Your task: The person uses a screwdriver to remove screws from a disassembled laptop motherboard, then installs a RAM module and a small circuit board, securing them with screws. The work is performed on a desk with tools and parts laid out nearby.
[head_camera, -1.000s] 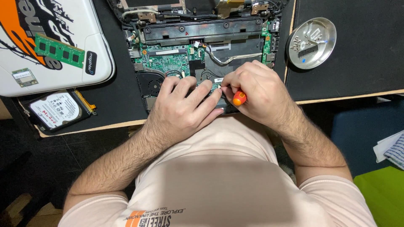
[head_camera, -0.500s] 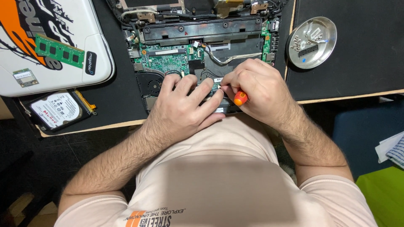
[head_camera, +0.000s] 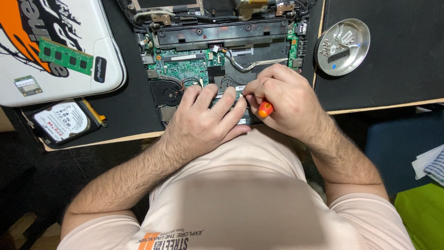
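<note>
Head view: our right hand [head_camera: 289, 99] grips the orange-handled screwdriver [head_camera: 264, 109]; our left hand [head_camera: 206, 121], fingers spread flat, steadies the opened laptop [head_camera: 194, 69]; we should keep the tip square and press lightly.

A round metal dish [head_camera: 358, 34] of screws sits right. At left, a memory stick [head_camera: 65, 56] lies on a white cover [head_camera: 99, 32]; a hard drive [head_camera: 61, 121] lies below it.

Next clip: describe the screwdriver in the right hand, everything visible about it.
Only the screwdriver handle's rounded orange butt end shows, glossy like plastic, poking out between the curled fingers of the right hand. The shaft and tip are hidden under the fingers. It is held over the near edge of the opened laptop, close beside the left hand, which lies flat on the laptop's internals.
</note>
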